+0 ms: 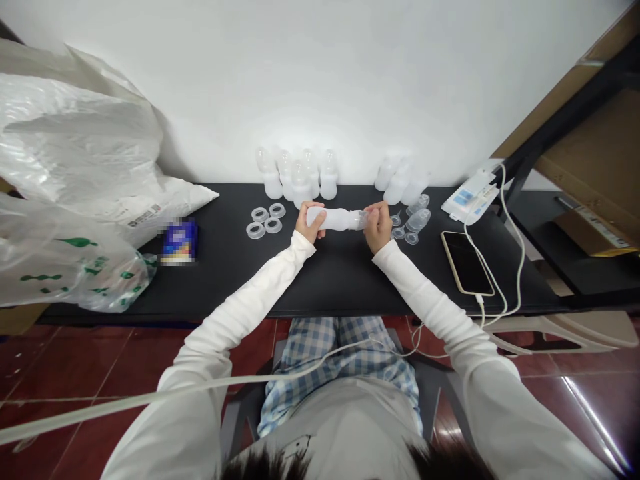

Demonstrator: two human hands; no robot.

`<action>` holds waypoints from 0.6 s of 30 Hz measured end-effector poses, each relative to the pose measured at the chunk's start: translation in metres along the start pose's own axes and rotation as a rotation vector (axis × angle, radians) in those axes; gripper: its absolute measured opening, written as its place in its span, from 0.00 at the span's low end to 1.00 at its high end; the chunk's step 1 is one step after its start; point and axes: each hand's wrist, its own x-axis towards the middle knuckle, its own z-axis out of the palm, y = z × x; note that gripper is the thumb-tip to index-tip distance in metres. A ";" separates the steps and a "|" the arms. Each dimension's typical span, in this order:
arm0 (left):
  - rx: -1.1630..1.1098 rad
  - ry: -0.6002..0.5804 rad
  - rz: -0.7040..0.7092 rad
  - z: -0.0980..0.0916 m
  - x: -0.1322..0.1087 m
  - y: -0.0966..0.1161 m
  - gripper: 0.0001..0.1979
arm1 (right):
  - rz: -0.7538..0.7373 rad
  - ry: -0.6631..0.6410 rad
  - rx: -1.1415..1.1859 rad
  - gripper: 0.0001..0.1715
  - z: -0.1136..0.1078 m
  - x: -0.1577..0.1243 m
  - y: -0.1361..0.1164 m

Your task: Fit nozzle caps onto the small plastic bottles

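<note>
A white plastic bottle lies sideways in the air over the black table, held between both hands. My left hand is wrapped round its base end. My right hand is closed round the clear cap end. Just left of my left hand lie three clear plastic rings. Several clear caps and small rings lie just right of my right hand. Finished capped bottles stand in a group at the wall, and uncapped white bottles lean further right.
Large plastic bags fill the table's left end, with a small blue packet beside them. A phone on a white cable lies at the right, near a white charger box. A dark shelf frame with cardboard boxes stands at the right.
</note>
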 end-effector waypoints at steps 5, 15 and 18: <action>-0.039 0.035 -0.232 0.000 0.002 -0.004 0.28 | -0.282 0.036 0.050 0.16 -0.002 0.000 0.000; 0.019 0.014 -0.732 -0.004 0.012 0.009 0.26 | -0.452 -0.358 -0.056 0.09 -0.006 0.019 0.015; 0.047 -0.035 -0.833 -0.004 0.014 0.009 0.27 | -0.432 -0.328 -0.052 0.17 -0.005 0.017 0.011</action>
